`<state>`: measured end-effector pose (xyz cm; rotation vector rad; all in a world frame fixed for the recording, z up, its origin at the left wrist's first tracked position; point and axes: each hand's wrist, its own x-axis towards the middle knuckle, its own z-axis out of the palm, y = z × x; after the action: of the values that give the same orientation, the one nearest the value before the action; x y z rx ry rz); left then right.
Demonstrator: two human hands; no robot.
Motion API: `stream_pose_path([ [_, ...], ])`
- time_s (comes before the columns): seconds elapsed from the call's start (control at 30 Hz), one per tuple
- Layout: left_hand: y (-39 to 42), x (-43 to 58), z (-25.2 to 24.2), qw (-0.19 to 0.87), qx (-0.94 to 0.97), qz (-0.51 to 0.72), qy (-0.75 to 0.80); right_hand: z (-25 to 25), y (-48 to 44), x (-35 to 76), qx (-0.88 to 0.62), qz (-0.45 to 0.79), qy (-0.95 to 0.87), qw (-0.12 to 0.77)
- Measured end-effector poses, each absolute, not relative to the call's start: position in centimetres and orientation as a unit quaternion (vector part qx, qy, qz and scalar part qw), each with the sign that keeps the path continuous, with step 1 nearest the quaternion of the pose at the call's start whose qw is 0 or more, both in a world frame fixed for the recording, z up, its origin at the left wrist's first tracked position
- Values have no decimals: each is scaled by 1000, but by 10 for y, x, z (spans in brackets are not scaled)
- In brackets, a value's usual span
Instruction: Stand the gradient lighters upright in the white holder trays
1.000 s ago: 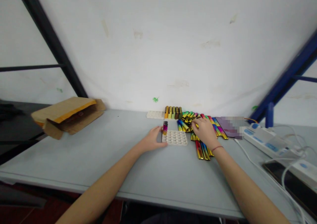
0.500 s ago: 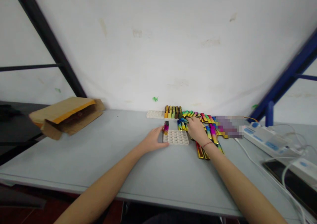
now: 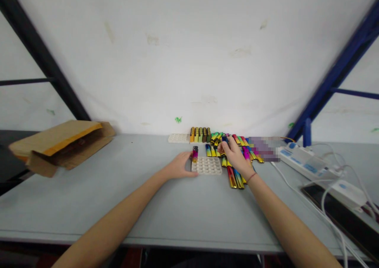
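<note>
The one lighter (image 3: 194, 154) standing upright in the white tray (image 3: 206, 166) sits at the tray's 10 o'clock corner, just beside the left hand (image 3: 179, 167); a nudge from that hand, or a bump from the other as it crosses over, could tip it out of its socket. The loose pile of lighters (image 3: 233, 157) at the tray's 2 o'clock lies crisscrossed, so lifting one from it could drag its neighbours toward the desk (image 3: 166, 212) edge or under the tray. White cables (image 3: 334, 204) trail at 4 o'clock, well apart from the hands, and look like little risk.

The left hand lies flat against the tray's 9 o'clock edge, fingers (image 3: 186, 157) loosely spread and steadying it, gripping nothing. The right hand (image 3: 235, 157) is over the pile, its fingers (image 3: 223, 145) curled together on a dark-capped lighter at the pile's 11 o'clock side; whether that lighter is already lifted clear I cannot tell. A second tray (image 3: 189, 136) with a row of upright lighters stands at 12 o'clock by the wall.
</note>
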<state>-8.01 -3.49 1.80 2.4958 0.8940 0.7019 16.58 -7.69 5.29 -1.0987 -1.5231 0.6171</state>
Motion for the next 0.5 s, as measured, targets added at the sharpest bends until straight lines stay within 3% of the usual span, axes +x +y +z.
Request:
stream_pose_path([
  [0.27, -37, -82, 13, 176, 903, 253, 299, 59, -82, 151, -489, 436, -460, 600],
  [0.5, -37, -83, 11, 177, 904, 242, 306, 48, -80, 148, -483, 460, -438, 603],
])
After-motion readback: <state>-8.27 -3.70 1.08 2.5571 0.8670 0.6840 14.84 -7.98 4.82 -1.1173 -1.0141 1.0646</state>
